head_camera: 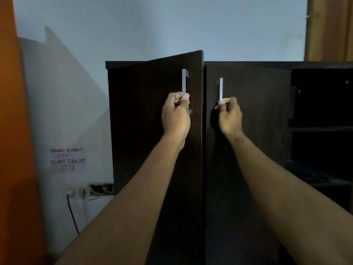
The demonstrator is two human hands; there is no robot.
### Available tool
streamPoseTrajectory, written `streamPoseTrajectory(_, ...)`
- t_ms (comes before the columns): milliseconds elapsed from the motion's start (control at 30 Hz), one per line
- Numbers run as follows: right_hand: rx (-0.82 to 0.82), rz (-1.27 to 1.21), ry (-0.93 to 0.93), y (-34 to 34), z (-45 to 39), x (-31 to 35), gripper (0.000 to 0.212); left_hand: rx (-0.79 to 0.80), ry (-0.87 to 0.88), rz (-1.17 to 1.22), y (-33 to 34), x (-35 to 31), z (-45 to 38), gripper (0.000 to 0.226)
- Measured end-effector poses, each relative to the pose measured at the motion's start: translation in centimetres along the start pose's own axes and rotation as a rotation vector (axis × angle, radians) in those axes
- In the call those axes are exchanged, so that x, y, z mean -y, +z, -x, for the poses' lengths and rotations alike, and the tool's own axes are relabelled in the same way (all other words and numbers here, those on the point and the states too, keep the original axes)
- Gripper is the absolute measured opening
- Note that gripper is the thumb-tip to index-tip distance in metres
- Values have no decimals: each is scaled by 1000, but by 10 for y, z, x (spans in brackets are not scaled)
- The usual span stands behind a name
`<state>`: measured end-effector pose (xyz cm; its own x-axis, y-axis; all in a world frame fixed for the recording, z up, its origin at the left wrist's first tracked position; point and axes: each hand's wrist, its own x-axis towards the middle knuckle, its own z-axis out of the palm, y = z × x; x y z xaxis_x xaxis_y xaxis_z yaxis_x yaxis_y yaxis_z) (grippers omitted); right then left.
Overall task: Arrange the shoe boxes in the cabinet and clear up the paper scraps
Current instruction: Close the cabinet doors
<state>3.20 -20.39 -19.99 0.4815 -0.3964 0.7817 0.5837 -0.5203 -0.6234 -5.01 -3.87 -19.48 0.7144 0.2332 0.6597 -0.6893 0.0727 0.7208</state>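
Note:
A dark brown cabinet (248, 64) stands against the pale wall. Its left door (145, 115) is swung partly outward; my left hand (176, 114) grips the lower end of that door's silver bar handle (184, 81). My right hand (229, 115) grips the lower end of the right door's silver handle (221, 88); the right door (263, 115) lies nearly flat against the cabinet front. No shoe boxes or paper scraps are in view.
To the right, an open cabinet section shows dark shelves (321, 128). A paper notice (67, 159) is stuck on the wall at the left, above a socket with a black cable (73, 217). An orange surface (13, 150) fills the left edge.

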Motion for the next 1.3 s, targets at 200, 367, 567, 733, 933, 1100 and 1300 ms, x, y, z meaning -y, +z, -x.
streamPoseTrajectory(200,39,-3,63,16,-17,-6,18,3,-1,-128,28,39,-40,19)
streamPoseTrajectory(367,67,-22,55,24,-23,-15,12,28,-24,-210,39,65,-70,20)
streamPoseTrajectory(567,73,-8,53,33,-28,-25,12,-4,0,-265,51,79,-82,21)
streamPoseTrajectory(733,62,-68,94,30,-27,-21,15,30,-6,-274,43,78,-79,18)
streamPoseTrajectory(933,-21,-454,270,26,9,-15,34,161,-110,-32,15,68,-47,30)
streamPoseTrajectory(1100,-6,-489,335,23,83,-31,32,176,-117,-128,-10,108,22,25)
streamPoseTrajectory(1300,245,-105,314,-6,230,-102,20,295,-282,-273,-71,200,134,24)
